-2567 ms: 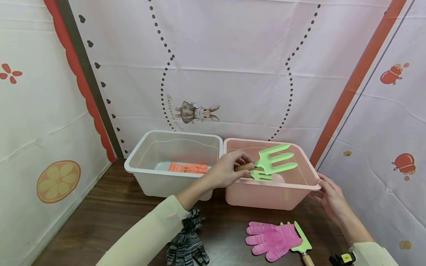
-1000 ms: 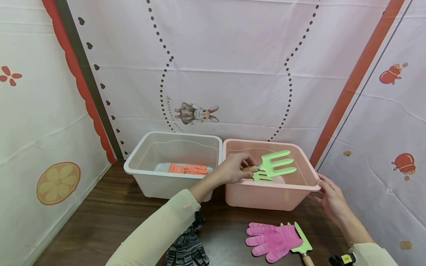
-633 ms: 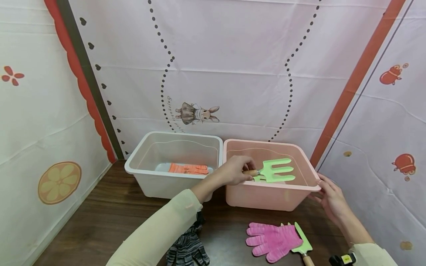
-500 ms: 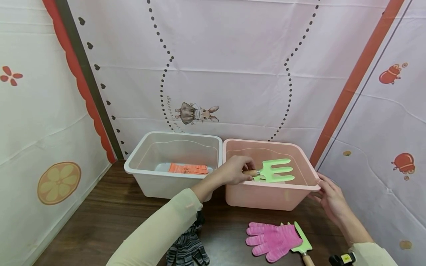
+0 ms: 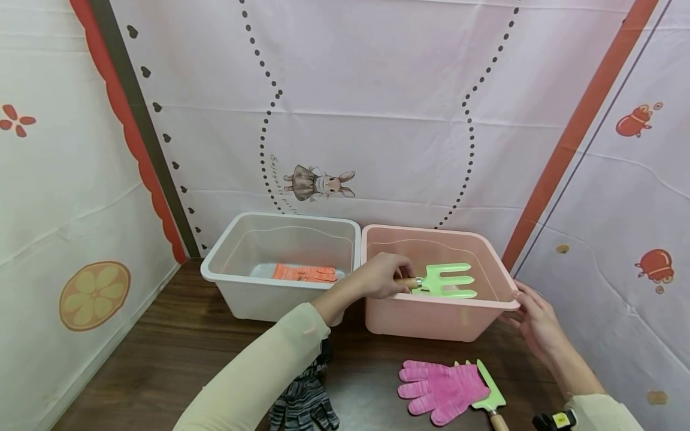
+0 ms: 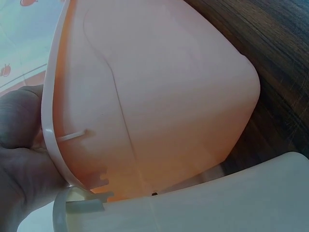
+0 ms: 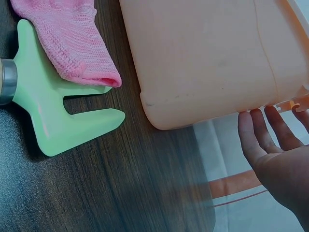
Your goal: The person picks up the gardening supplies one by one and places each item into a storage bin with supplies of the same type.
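My left hand [image 5: 385, 275] grips the wooden handle of a light green garden hand fork [image 5: 444, 280], whose tines lie level over the pink plastic bin [image 5: 431, 320]. Beneath it shows a sliver of a second green fork [image 5: 421, 292], mostly hidden; whether it is held or lies in the bin, I cannot tell. In the left wrist view, part of the left hand [image 6: 21, 145] appears beyond the pink bin's rim [image 6: 48, 111]. My right hand [image 5: 536, 314] holds the bin's right rim; in the right wrist view its fingertips [image 7: 245, 118] touch the bin's outside.
A white bin [image 5: 280, 299] with an orange glove [image 5: 304, 273] inside stands beside the pink one. In front lie grey-black striped gloves [image 5: 304, 401] and a pink glove [image 5: 442, 389], which partly covers a green wooden-handled tool [image 5: 490, 392]. Fabric walls [image 5: 377, 149] close off the back and sides.
My left hand has shifted slightly right and lowered the fork toward the pink bin, levelling its tines. The second fork beneath has become mostly hidden. My right hand has stayed on the rim.
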A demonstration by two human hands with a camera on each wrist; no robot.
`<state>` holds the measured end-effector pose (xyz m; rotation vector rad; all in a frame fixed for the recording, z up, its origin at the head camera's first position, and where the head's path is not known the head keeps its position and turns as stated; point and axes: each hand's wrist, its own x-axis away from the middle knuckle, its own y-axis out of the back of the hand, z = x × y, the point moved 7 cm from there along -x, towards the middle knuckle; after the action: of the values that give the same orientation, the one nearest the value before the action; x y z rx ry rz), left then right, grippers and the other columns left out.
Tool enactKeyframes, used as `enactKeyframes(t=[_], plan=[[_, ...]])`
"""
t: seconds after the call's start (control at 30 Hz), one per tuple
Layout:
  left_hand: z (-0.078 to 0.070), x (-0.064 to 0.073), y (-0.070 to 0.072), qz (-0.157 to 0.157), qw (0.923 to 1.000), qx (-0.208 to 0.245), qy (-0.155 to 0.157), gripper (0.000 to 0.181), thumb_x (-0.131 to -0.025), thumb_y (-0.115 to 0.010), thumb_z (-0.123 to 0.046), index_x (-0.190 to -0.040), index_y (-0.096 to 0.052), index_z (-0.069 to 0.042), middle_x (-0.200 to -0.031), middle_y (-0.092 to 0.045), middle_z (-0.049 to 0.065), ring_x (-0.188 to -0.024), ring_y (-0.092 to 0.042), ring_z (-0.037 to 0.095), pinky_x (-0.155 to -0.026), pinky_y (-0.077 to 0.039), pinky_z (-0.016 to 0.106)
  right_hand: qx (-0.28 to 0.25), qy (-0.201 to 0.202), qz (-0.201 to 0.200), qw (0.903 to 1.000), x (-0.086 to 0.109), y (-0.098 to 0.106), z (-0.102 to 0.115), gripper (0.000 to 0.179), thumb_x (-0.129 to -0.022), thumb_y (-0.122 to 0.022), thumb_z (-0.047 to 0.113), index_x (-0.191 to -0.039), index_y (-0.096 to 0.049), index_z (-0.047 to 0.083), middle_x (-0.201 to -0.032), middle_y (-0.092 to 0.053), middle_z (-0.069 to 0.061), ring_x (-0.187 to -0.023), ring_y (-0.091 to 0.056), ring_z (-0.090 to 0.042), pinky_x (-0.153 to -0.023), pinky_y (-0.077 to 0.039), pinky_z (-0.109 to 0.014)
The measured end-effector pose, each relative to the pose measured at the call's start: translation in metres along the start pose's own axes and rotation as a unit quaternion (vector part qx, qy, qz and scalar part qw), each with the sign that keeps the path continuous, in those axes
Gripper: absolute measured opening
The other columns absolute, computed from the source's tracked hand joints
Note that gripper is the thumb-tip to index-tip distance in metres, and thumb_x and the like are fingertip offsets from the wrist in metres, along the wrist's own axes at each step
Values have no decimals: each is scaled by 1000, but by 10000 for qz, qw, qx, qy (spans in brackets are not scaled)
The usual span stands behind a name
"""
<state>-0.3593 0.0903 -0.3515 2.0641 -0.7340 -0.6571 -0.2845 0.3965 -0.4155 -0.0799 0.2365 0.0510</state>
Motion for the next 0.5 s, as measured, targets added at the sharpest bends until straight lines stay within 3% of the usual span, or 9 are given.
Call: enactKeyframes(t=[0.23,0.5], plan=[[0,1,0,67,10000,68,7,21,-94,-84,-21,-110,-73,-15,-103,-73,-5,-96,-68,7,-80,-55,18,-41,33,44,10000,0,-1,-1,34,-115,-43,15,-145,-60,16,-132,-67,11,-111,-70,-8,-86,-63,-29],[0,-1,5,15,9986,536,-17,18,-97,-81,-19,-113,-72,-16,-105,-73,-5,-96,-69,6,-82,-56,20,-150,60,53,9999,0,-1,1,34,-115,-43,14,-142,-62,19,-131,-68,10,-110,-70,-8,-85,-63,-29]])
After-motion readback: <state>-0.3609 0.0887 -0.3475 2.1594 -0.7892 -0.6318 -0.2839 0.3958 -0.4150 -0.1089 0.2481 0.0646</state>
